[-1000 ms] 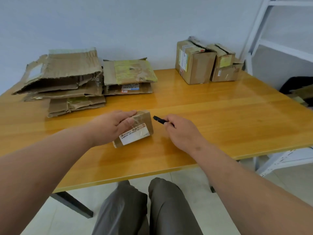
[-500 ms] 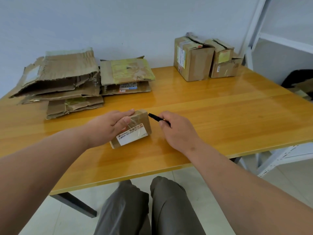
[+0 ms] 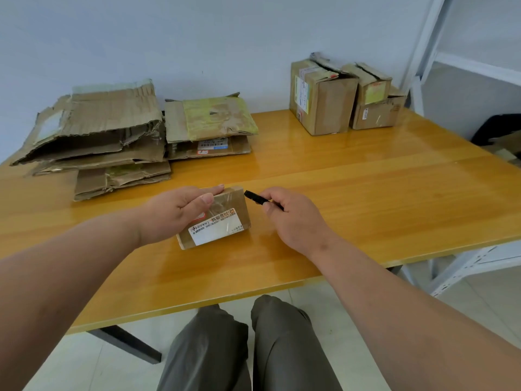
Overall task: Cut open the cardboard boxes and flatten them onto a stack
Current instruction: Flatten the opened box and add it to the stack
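Cardboard: 1 small box [image 3: 218, 220] gripped by left hand [image 3: 172, 213]; right hand [image 3: 293, 218] pinches 1 black cutter [image 3: 258, 198].

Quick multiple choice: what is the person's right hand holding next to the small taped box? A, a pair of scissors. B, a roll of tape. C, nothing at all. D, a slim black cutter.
D: the right hand pinches a slim black cutter whose tip points at the upper right corner of the small box, which the left hand holds steady on the table.
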